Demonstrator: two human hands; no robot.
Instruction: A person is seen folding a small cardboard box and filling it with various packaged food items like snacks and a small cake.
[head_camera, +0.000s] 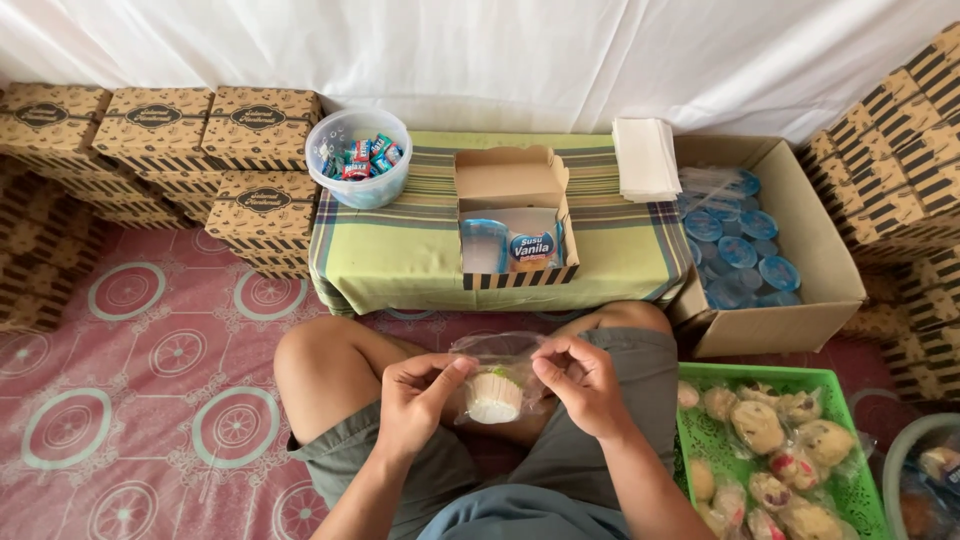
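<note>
Lower centre: left hand (418, 392) and right hand (580, 380) pinch clear bag (497, 362) holding cupcake (494, 396); open box (515, 232) above, centre.

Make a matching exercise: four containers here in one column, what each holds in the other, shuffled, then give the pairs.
1. Round clear tub
2. Green basket
3. Big cardboard carton
4. Clear bag in both hands

a. Blue-lidded cups
b. One small cake in a white paper case
c. Small wrapped sweets
d. Many bagged cakes

Pairs: 1-c, 2-d, 3-a, 4-b
</note>
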